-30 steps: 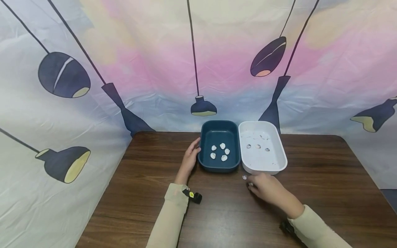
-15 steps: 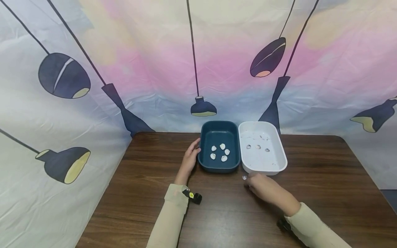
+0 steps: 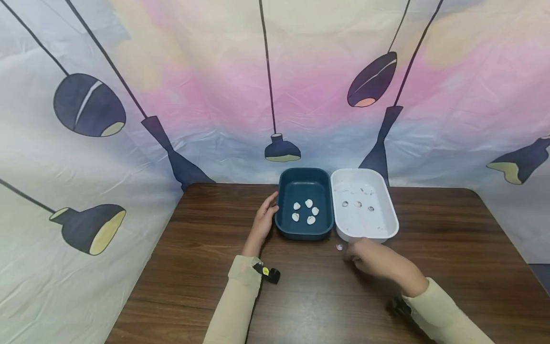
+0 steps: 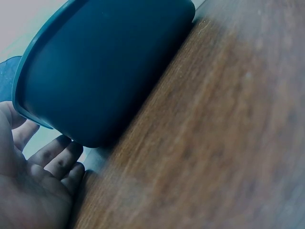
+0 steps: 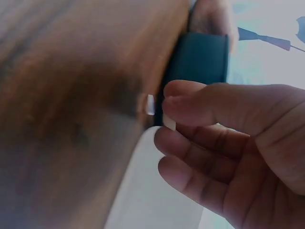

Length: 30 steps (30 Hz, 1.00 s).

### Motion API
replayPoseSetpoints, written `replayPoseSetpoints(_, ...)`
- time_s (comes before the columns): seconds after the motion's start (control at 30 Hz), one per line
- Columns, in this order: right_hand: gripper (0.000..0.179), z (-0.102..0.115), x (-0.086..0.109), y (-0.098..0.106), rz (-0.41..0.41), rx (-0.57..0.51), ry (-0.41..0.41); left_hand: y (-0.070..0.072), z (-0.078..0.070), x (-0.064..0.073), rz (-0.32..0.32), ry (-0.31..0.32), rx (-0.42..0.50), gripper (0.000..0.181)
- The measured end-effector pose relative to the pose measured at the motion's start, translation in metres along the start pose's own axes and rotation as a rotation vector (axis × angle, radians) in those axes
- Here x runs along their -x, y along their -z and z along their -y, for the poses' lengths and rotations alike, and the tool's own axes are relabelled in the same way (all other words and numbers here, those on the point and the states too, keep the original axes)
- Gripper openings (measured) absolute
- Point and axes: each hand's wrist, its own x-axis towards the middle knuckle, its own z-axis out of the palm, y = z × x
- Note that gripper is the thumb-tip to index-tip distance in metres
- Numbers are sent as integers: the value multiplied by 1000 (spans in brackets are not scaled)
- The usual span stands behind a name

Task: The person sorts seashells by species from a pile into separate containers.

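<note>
My left hand [image 3: 263,220] rests its fingers against the left wall of a dark teal tray [image 3: 304,235]. In the left wrist view, relaxed fingers [image 4: 62,160] touch the tray's outer side. Several small white seashells [image 3: 311,220] lie inside that tray. My right hand [image 3: 371,258] is low over the table, in front of a white tray [image 3: 388,224]. Between its thumb and fingers it pinches a small pale seashell [image 5: 169,122], mostly covered by the fingertips. Just left of that hand, another small shiny shell [image 3: 339,247] lies on the table.
The two trays stand side by side near the back edge of the brown wooden table [image 3: 301,296]. Three small shells [image 3: 358,204] and some faint marks are in the white tray. Behind hangs a cloth [image 3: 215,71] printed with lamps.
My right hand first shifts slightly left over the table shell, then back right, leaving that shell uncovered. My left hand and both trays stay where they were.
</note>
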Motion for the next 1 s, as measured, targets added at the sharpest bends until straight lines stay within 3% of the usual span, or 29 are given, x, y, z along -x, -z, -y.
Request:
replayPoseSetpoints(0.4,22,6,2,28,-42,22,69,1,0,-1,-8,3,2,50)
replayPoseSetpoints(0.63,22,-1,0,49,-68,14,33,-1,-2,1,-8,16,11,52)
replayPoseSetpoints(0.77,22,-10,-2,60,-92,46,52,0,-1,1,-6,6,1,51)
replayPoseSetpoints(1.0,21,-25,-11,69,-107,91,5,1,0,1,-4,-3,-8,51)
